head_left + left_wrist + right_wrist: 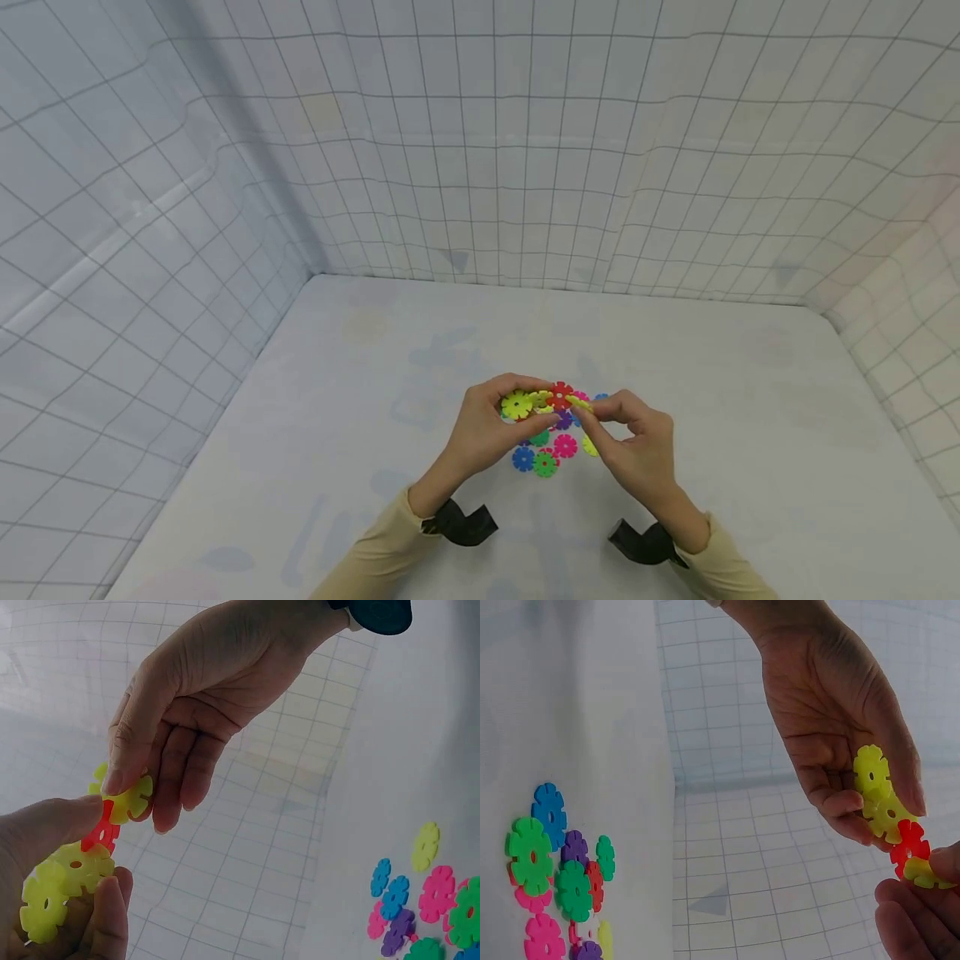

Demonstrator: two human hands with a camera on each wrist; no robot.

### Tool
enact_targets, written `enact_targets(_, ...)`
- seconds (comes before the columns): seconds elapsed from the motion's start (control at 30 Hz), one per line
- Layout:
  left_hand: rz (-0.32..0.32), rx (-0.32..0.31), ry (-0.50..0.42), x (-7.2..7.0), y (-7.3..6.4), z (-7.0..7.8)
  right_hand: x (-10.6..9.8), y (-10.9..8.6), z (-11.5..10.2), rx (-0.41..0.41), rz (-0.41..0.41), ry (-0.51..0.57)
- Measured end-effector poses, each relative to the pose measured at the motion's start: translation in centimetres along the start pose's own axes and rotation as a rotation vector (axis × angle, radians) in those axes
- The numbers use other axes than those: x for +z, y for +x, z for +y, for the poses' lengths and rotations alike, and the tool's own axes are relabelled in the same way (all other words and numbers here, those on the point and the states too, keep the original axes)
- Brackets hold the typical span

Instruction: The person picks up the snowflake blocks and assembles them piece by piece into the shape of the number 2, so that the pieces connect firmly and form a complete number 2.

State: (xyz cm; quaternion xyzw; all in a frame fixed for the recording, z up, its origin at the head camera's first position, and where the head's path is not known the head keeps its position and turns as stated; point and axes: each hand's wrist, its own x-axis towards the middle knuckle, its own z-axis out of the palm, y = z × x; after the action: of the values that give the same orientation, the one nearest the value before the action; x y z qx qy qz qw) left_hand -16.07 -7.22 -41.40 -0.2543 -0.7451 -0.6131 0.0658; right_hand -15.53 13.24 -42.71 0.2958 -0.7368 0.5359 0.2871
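Observation:
My left hand [480, 429] grips a short chain of slotted plastic flower discs above the table. Two of its pieces are yellow discs [871, 769], linked at an angle to each other, and a red disc [910, 841] follows at the end. Between thumb and fingers my right hand [641, 446] pinches another yellow disc [136, 802], which meets the red one edge to edge. The left thumb lies beside the red disc in the left wrist view. Part of the chain is hidden behind the left fingers.
Below the hands, loose flower discs lie in a cluster on the white table [337, 400], among them a blue disc [523, 458], a green disc [545, 464] and a pink disc [566, 446]. White grid-patterned walls [480, 167] stand behind and at both sides.

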Motion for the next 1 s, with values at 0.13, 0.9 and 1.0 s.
enact_targets(0.13, 0.025, -0.023, 0.002, -0.2, 0.1, 1.5, -0.1, 0.0, -0.1, 0.059, -0.06, 0.028)
enact_targets(0.9, 0.036, -0.175, -0.149, -1.5, 0.7, 2.0, -3.8, -1.4, 5.6, 0.462, -0.655, -0.233)
enact_targets(1.0, 0.053, -0.189, -0.187, -1.4, 0.6, 0.8, -3.6, -2.0, 6.2, 0.504, -0.702, -0.337)
